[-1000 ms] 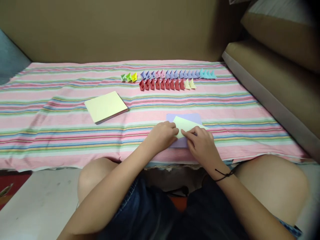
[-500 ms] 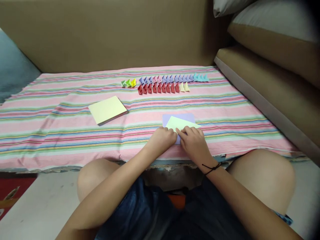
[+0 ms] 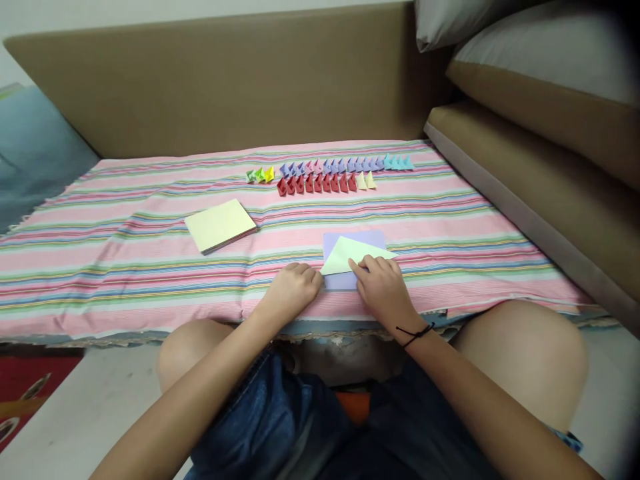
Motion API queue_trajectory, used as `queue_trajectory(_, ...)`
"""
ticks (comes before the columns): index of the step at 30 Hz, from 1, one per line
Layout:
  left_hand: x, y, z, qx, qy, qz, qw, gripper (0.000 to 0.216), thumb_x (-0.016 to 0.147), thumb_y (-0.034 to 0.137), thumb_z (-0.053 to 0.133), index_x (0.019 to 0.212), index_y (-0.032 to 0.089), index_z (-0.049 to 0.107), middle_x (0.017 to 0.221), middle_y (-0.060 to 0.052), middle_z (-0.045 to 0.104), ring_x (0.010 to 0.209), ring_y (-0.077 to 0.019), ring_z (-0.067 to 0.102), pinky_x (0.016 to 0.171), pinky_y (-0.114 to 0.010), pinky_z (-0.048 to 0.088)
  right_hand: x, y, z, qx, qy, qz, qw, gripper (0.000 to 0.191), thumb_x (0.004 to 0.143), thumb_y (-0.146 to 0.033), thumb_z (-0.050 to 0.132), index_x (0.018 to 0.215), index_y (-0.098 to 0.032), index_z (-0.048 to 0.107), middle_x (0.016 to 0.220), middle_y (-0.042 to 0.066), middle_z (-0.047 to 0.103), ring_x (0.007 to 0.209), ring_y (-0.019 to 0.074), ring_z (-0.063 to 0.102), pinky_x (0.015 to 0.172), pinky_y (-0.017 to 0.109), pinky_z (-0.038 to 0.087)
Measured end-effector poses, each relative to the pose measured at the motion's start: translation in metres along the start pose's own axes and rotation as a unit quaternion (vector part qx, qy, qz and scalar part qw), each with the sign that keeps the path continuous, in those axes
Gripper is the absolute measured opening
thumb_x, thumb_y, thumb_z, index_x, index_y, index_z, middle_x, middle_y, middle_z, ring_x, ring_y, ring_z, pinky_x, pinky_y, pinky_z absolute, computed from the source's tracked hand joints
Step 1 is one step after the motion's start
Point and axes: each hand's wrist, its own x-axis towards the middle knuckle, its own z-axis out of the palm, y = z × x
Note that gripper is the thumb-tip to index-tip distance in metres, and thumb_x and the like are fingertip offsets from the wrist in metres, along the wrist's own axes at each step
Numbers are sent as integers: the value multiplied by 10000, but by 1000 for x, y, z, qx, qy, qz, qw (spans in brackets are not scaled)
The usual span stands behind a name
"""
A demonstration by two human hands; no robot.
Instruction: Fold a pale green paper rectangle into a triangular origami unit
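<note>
A light green sheet of paper [image 3: 345, 252], folded into a triangle, lies on top of a lavender sheet [image 3: 340, 283] in front of me. My left hand [image 3: 296, 288] is closed, its fingertips at the left corner of the green paper. With its thumb on the folded edge and its fingers curled, my right hand [image 3: 384, 285] presses the green paper down. The curled fingers hide part of the green paper's right side.
Two rows of small folded paper pieces, red ones [image 3: 318, 183] and purple ones [image 3: 350, 165] among them, stand farther back. A stack of pale yellow paper [image 3: 220, 225] lies left on the striped cloth [image 3: 150, 267]. Cushions [image 3: 525, 160] rise at the right.
My left hand has slid left along the folded edge to the paper's left corner, uncovering more of the green triangle. My right hand stays on the paper. The view has tilted up slightly.
</note>
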Motion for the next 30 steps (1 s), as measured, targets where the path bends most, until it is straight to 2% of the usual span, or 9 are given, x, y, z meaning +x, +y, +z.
queue_trajectory(5,-20,-14,-4,9,21,-44,999,191,863,74,473,749,132,614,710,-78,664,691,-212,625,613,-313,442,1,-1,-5,14,-16,0,1000,392,869,-123,466,1242,-140,584,972,104,617,863,241,468,770,375,268)
queue_trajectory(8,-19,-19,-6,-64,39,-151,986,150,867,154,496,806,151,633,730,-60,677,672,-201,630,588,-294,435,7,2,-10,32,-30,4,999,339,882,-134,451,1166,-172,633,946,90,625,856,236,489,762,371,272)
queue_trajectory(10,-7,-19,-6,-170,47,-213,961,137,874,200,507,909,168,636,844,-50,702,748,-187,648,648,-280,457,15,7,-13,48,-39,12,998,289,901,-170,445,1068,-213,676,911,65,632,841,222,513,761,364,280)
queue_trajectory(12,15,-16,-3,-252,41,-228,940,155,890,217,494,949,181,632,943,-45,703,872,-183,645,768,-280,463,26,14,-15,67,-48,25,996,244,911,-224,463,1003,-240,688,902,40,643,854,206,542,768,349,295)
queue_trajectory(14,39,-13,3,-282,-2,-240,929,159,880,258,532,966,170,632,977,-65,689,941,-200,624,842,-299,448,38,22,-16,81,-50,39,995,206,889,-301,528,1023,-232,669,957,37,651,923,210,557,785,339,310)
queue_trajectory(19,76,-14,20,-285,-35,-272,918,341,753,326,700,1003,123,591,920,-97,660,823,-234,619,706,-324,471,65,41,-14,96,-97,116,984,511,681,-446,740,1070,-150,592,1037,102,639,996,291,549,764,363,335)
queue_trajectory(23,77,-17,27,-296,-49,-287,910,382,701,281,743,1009,130,577,915,-80,651,808,-223,610,687,-315,471,74,47,-11,114,-130,124,977,472,587,-426,795,932,-168,603,901,63,649,883,269,574,716,352,337)
queue_trajectory(28,70,-17,27,-406,4,-315,858,364,790,324,653,1094,136,583,963,-88,655,867,-208,602,727,-304,468,72,53,-21,208,-123,78,967,131,795,-313,614,733,-200,588,843,28,594,834,195,556,694,306,355)
queue_trajectory(30,69,-15,20,-476,29,-317,820,252,831,346,595,1000,164,637,863,-47,670,794,-181,605,683,-274,449,67,55,-31,311,-112,54,942,242,869,-322,508,665,-198,548,750,12,561,744,166,537,658,287,369)
